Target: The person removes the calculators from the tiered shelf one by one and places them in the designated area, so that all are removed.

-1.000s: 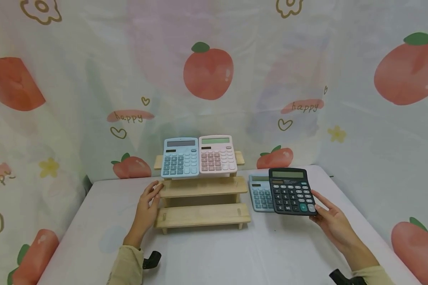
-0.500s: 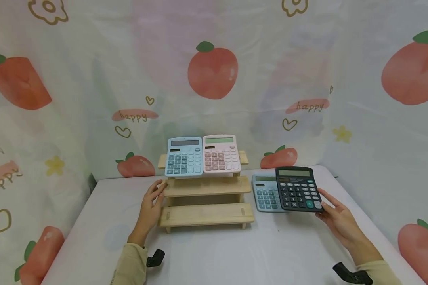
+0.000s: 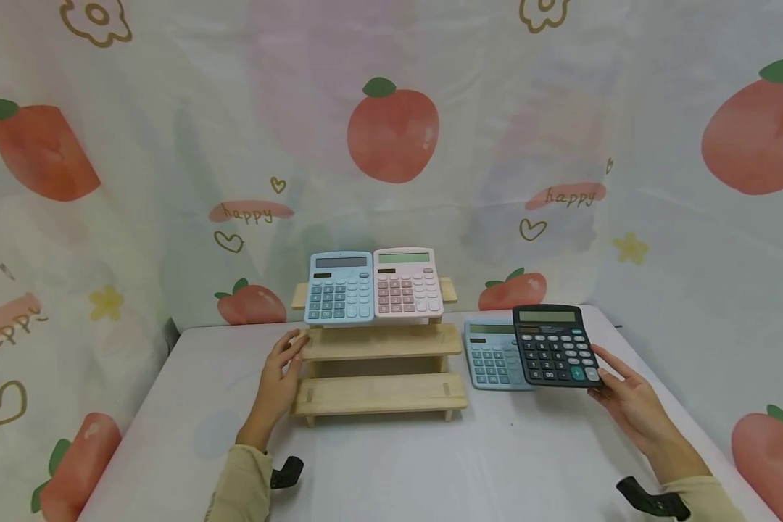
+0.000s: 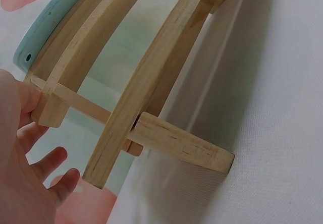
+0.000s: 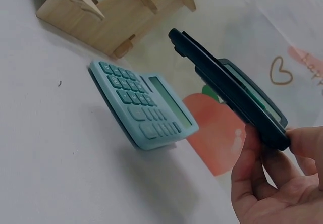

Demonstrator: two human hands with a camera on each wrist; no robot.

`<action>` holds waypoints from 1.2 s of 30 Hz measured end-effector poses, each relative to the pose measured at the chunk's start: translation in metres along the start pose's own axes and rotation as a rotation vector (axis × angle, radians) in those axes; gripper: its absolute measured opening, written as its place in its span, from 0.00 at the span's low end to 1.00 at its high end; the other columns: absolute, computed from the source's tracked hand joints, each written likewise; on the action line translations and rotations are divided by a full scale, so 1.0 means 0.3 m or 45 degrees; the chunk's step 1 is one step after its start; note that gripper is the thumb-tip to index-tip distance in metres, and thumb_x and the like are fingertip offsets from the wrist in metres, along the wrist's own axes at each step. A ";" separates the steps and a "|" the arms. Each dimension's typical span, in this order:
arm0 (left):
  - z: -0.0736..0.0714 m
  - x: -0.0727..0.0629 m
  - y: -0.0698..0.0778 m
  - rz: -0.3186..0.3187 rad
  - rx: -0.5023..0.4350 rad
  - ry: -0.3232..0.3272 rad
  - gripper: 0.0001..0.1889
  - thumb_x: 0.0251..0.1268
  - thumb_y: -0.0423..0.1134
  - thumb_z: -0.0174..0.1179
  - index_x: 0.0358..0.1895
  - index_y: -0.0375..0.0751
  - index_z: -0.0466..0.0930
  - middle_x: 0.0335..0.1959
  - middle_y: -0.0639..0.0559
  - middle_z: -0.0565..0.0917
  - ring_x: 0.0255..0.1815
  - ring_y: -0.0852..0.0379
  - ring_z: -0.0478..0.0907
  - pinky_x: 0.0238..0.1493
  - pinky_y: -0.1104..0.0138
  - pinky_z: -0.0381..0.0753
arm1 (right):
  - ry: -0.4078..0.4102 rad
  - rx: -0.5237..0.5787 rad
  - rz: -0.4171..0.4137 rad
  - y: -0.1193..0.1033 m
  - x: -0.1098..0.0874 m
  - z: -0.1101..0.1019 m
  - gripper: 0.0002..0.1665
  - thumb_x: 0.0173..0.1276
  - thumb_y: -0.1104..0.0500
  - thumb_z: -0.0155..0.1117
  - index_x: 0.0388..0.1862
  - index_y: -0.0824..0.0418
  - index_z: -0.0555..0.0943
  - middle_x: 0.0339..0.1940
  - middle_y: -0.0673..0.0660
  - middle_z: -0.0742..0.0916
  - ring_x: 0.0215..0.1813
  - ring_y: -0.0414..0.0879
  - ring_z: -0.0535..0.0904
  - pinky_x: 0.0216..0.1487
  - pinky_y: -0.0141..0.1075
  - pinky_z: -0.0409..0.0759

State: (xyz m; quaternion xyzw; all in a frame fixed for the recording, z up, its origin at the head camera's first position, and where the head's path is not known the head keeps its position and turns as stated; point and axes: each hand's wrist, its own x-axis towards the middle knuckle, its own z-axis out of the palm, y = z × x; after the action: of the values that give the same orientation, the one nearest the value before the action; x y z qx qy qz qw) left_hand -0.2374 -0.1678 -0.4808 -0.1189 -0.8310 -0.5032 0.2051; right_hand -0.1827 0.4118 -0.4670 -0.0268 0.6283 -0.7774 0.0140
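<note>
Compared with one second ago, the black calculator is a little more to the right and covers less of the light blue calculator on the table; the right hand pinches its lower right edge between thumb and fingers. The right wrist view shows, more clearly than the head view, that it is held in the air, while in the left wrist view the left hand, fingers apart, touches the end of the middle shelf. The wooden rack carries on its top tier a sky-blue calculator and a pink calculator, side by side.
</note>
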 end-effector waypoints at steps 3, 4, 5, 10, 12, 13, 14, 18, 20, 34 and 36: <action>-0.003 0.000 -0.002 -0.017 -0.010 -0.015 0.19 0.77 0.30 0.48 0.66 0.28 0.75 0.74 0.33 0.68 0.74 0.29 0.63 0.68 0.32 0.64 | 0.007 -0.008 0.003 -0.001 0.004 -0.006 0.27 0.81 0.58 0.51 0.76 0.42 0.69 0.52 0.34 0.85 0.46 0.32 0.83 0.45 0.27 0.81; -0.004 0.000 -0.003 -0.019 -0.012 -0.021 0.19 0.78 0.30 0.48 0.66 0.28 0.75 0.74 0.33 0.68 0.74 0.29 0.63 0.69 0.32 0.64 | 0.010 -0.012 0.006 -0.001 0.004 -0.008 0.27 0.81 0.58 0.51 0.76 0.42 0.69 0.52 0.34 0.85 0.46 0.32 0.83 0.45 0.27 0.81; -0.005 0.000 -0.004 -0.026 -0.018 -0.023 0.19 0.78 0.30 0.48 0.67 0.29 0.75 0.74 0.34 0.68 0.74 0.30 0.63 0.69 0.32 0.64 | 0.016 -0.012 0.010 -0.001 0.004 -0.010 0.27 0.81 0.58 0.51 0.76 0.42 0.70 0.51 0.34 0.85 0.46 0.32 0.83 0.45 0.27 0.81; -0.008 0.002 -0.006 -0.035 -0.009 -0.028 0.20 0.78 0.31 0.47 0.67 0.29 0.75 0.75 0.34 0.67 0.74 0.30 0.63 0.68 0.32 0.64 | 0.050 -0.010 0.047 0.001 0.005 -0.022 0.27 0.80 0.57 0.53 0.75 0.40 0.70 0.49 0.33 0.86 0.45 0.32 0.84 0.44 0.27 0.82; -0.007 0.001 -0.007 -0.029 -0.006 -0.026 0.20 0.78 0.31 0.48 0.67 0.29 0.75 0.74 0.34 0.67 0.74 0.30 0.63 0.68 0.32 0.64 | 0.062 -0.002 0.056 0.000 0.006 -0.027 0.27 0.80 0.57 0.54 0.74 0.39 0.71 0.49 0.33 0.86 0.45 0.32 0.84 0.44 0.27 0.82; -0.007 0.001 -0.007 -0.026 -0.006 -0.025 0.20 0.78 0.31 0.48 0.67 0.29 0.75 0.74 0.34 0.67 0.74 0.30 0.63 0.68 0.32 0.64 | 0.066 0.005 0.057 0.000 0.006 -0.030 0.27 0.80 0.57 0.54 0.74 0.39 0.71 0.48 0.33 0.86 0.45 0.32 0.84 0.44 0.27 0.82; -0.006 0.001 -0.007 -0.023 -0.008 -0.025 0.20 0.78 0.31 0.48 0.67 0.29 0.75 0.74 0.34 0.67 0.74 0.30 0.63 0.68 0.32 0.64 | 0.071 0.010 0.059 -0.001 0.006 -0.033 0.26 0.80 0.57 0.54 0.73 0.39 0.73 0.48 0.33 0.86 0.45 0.32 0.84 0.44 0.27 0.82; -0.006 0.000 -0.002 -0.024 -0.022 -0.031 0.20 0.78 0.31 0.48 0.67 0.29 0.75 0.75 0.34 0.67 0.74 0.30 0.63 0.70 0.32 0.62 | 0.081 0.038 0.069 0.000 0.008 -0.046 0.23 0.80 0.57 0.54 0.68 0.37 0.77 0.47 0.34 0.87 0.44 0.32 0.84 0.43 0.28 0.83; -0.008 0.000 0.000 -0.036 -0.028 -0.037 0.20 0.79 0.31 0.48 0.67 0.29 0.75 0.75 0.34 0.67 0.75 0.31 0.62 0.71 0.33 0.61 | 0.080 0.052 0.070 0.001 0.013 -0.053 0.23 0.80 0.57 0.54 0.67 0.37 0.77 0.47 0.34 0.87 0.44 0.32 0.84 0.43 0.28 0.83; -0.007 0.002 -0.006 -0.054 -0.014 -0.046 0.20 0.79 0.31 0.47 0.68 0.30 0.73 0.76 0.36 0.66 0.76 0.32 0.61 0.72 0.33 0.61 | 0.032 0.128 0.043 0.007 0.031 -0.110 0.22 0.81 0.61 0.49 0.60 0.37 0.83 0.46 0.38 0.88 0.43 0.35 0.84 0.43 0.29 0.83; -0.008 0.001 -0.006 -0.050 -0.014 -0.043 0.20 0.79 0.31 0.47 0.68 0.30 0.74 0.76 0.36 0.66 0.75 0.31 0.61 0.71 0.33 0.62 | 0.038 0.113 0.047 0.009 0.034 -0.116 0.22 0.81 0.60 0.50 0.61 0.37 0.82 0.46 0.38 0.88 0.43 0.34 0.84 0.43 0.29 0.83</action>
State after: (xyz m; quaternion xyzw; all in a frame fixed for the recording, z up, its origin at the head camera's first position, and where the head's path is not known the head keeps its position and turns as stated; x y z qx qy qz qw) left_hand -0.2378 -0.1708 -0.4810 -0.1120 -0.8337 -0.5097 0.1806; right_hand -0.1951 0.4448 -0.4766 -0.0029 0.5936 -0.8045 0.0200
